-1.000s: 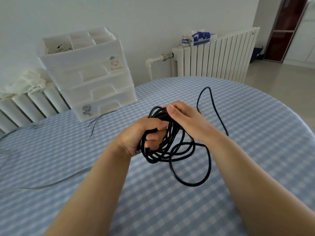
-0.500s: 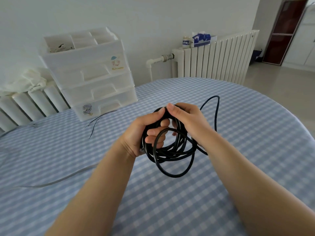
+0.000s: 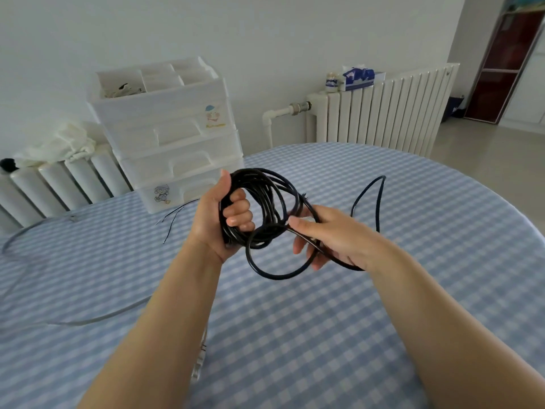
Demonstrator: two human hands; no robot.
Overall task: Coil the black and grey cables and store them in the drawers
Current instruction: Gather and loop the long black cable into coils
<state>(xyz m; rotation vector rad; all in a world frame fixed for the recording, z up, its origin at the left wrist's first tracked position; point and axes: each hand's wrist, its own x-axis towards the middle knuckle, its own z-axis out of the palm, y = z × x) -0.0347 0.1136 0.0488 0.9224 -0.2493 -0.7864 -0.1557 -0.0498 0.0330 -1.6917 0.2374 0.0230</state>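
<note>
My left hand (image 3: 219, 219) grips a bundle of black cable (image 3: 262, 202) loops, held upright above the checked table. My right hand (image 3: 327, 236) holds a loose strand of the same cable just right of the coil, with one slack loop hanging below. The cable's free tail (image 3: 374, 199) arcs over the table to the right. A grey cable (image 3: 97, 318) lies uncoiled on the table at the left, partly hidden under my left forearm. The white drawer unit (image 3: 174, 143) stands at the table's back left, its three drawers shut.
Thin dark wires (image 3: 174, 218) lie on the blue checked tablecloth (image 3: 295, 335) in front of the drawer unit. White radiators (image 3: 380, 110) line the wall behind, one bearing a tissue box (image 3: 359, 76) and a jar. The table's round edge curves at the right.
Both hands have lifted the coil higher. My right hand has drawn away from the coil to the right with a strand, and a fresh loop hangs below.
</note>
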